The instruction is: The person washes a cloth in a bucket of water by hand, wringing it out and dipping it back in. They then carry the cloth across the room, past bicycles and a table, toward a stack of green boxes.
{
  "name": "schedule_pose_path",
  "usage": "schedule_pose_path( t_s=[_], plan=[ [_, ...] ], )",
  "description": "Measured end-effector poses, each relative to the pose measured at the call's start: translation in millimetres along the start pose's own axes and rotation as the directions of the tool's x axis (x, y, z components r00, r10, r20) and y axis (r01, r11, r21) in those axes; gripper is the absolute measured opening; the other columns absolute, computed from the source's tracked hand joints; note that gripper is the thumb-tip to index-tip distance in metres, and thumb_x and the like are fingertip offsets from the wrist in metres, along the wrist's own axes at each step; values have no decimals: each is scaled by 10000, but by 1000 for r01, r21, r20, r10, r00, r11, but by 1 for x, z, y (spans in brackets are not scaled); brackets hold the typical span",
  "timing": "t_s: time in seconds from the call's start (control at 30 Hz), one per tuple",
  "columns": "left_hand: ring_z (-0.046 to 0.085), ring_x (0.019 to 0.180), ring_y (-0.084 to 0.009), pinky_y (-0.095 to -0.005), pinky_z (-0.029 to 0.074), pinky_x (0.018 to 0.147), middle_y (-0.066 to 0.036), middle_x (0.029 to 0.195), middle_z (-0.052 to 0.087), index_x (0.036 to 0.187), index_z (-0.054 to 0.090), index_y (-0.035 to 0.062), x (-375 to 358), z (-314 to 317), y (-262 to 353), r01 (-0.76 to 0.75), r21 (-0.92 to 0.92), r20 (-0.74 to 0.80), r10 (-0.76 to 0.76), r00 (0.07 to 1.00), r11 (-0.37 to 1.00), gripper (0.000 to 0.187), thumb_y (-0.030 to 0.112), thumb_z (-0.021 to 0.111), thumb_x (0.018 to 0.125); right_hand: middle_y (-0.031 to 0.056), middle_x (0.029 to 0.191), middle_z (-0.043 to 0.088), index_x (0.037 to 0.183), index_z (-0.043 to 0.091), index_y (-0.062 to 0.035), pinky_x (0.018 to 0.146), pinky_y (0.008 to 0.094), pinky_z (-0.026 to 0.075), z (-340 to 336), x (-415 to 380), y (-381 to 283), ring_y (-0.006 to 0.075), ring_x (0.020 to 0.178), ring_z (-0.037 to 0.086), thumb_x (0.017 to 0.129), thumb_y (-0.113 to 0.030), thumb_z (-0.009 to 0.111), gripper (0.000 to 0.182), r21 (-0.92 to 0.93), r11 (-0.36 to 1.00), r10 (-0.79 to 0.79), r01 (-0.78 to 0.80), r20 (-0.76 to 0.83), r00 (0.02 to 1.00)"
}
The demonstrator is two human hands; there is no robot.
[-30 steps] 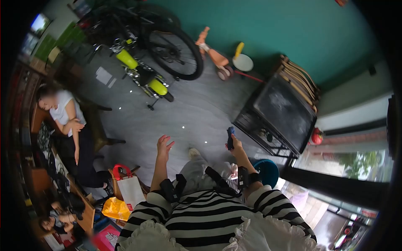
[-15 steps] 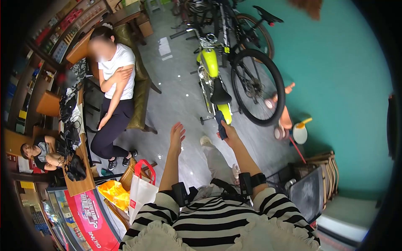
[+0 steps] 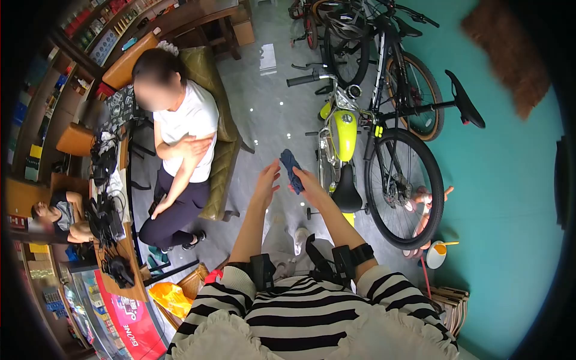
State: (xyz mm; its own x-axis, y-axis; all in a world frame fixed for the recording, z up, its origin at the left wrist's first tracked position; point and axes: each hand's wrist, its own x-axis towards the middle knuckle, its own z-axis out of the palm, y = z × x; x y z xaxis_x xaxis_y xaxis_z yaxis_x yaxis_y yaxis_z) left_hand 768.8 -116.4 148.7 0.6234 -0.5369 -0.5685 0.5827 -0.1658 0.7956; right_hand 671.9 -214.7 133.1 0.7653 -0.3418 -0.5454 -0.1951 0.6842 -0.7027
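In the head view, the right hand (image 3: 311, 185) is raised in front of the person, its fingers closed around a dark blue cloth (image 3: 291, 166) that sticks up toward 11 o'clock from the hand. The left hand (image 3: 266, 183) is just beside it at 9 o'clock, fingers spread wide, holding nothing, apart from the cloth. A yellow bicycle (image 3: 344, 137) stands on the floor (image 3: 270, 114) at 1 o'clock. A seated person (image 3: 180, 150) is at 9 o'clock.

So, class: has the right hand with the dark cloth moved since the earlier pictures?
Yes. The right hand carries the cloth leftward, from beside the black stand to left of the yellow bike.
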Motion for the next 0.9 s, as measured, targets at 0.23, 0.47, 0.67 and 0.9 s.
schedule_pose_path(
  t_s=[0.23, 0.47, 0.67, 0.9],
  plan=[
    [421, 931, -138, -376, 283, 800, -30, 957, 504, 978, 485, 61, 129, 4, 93, -37, 197, -17, 42, 999, 980, 509, 491, 511, 705, 27, 919, 510, 1038, 453, -26, 655, 229, 367, 31, 117, -78, 104, 763, 482, 794, -305, 439, 371, -220, 972, -60, 84, 117, 991],
    [473, 711, -95, -215, 372, 681, -14, 799, 524, 939, 490, 1, 288, -14, 155, -167, -31, -70, 165, 984, 985, 437, 405, 478, 771, 25, 784, 562, 911, 539, -88, 545, 240, 407, 9, 263, -156, 108, 604, 513, 756, -237, 496, 219, -473, 801, -553, 368, -349, 757],
    [511, 666, -127, -244, 416, 613, -33, 755, 541, 848, 507, 29, 349, -2, 215, -79, -128, -113, 65, 992, 989, 345, 366, 465, 788, 57, 693, 541, 854, 514, -42, 483, 282, 408, -50, 315, -228, 167, 522, 510, 672, -335, 584, 352, -464, 877, -468, 121, -774, 427],
    [537, 696, -175, -288, 434, 631, -72, 790, 562, 882, 517, 19, 457, 11, 264, 7, -47, -142, -13, 990, 999, 356, 358, 444, 798, 260, 1259, 98, 1201, 67, 64, 910, 498, 166, -81, 381, -234, 359, 1157, 180, 421, -627, 641, 1190, 664, 745, 439, -59, -422, 793]
  ],
)
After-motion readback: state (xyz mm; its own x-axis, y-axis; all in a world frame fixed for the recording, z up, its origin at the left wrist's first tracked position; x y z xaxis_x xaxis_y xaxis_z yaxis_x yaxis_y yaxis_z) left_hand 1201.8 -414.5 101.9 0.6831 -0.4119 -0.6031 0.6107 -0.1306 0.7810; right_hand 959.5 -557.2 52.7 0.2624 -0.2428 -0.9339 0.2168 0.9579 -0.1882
